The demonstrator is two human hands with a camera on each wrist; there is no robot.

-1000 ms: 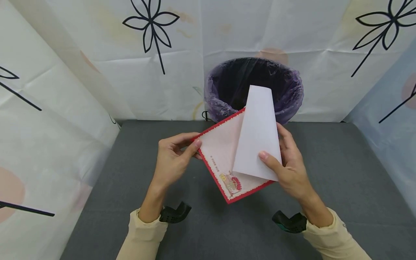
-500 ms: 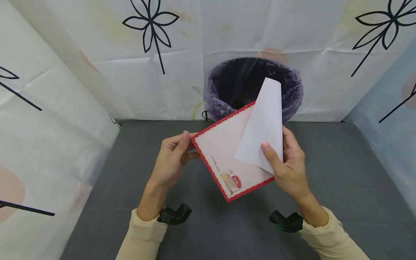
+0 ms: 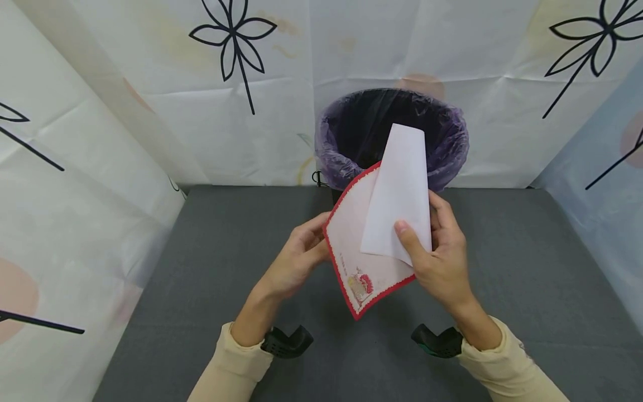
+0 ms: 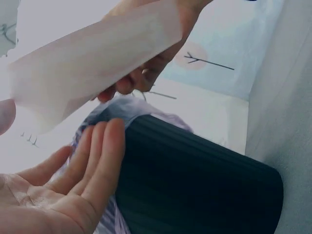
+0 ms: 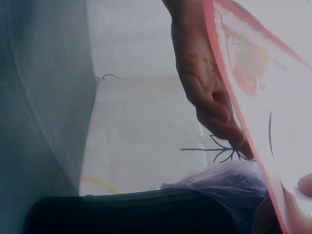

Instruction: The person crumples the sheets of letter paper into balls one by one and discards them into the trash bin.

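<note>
My right hand [image 3: 444, 271] pinches a red-bordered pale pink sheet of paper [image 3: 346, 240] and a white sheet [image 3: 397, 195] together, its thumb on the white one. The white sheet overlaps the right part of the pink sheet, which has a small red and yellow picture in its lower corner. At the pink sheet's left edge is my left hand [image 3: 293, 262], its fingers partly hidden behind the paper. In the left wrist view, the fingers [image 4: 109, 146] are nearly straight, below the sheet, with the thumb [image 4: 6, 116] at its edge. The pink sheet bows between the hands.
A dark bin [image 4: 200, 180] with a purple plastic liner [image 3: 331, 153] stands beyond the far edge of the grey table [image 3: 221, 223], behind the papers. White cloth [image 3: 150, 128] with black flower drawings hangs around the table.
My left hand has moved right from the pink sheet's corner to along its left edge, and the sheet has gone from flat to curved. The white sheet tipped right, then came back left.
</note>
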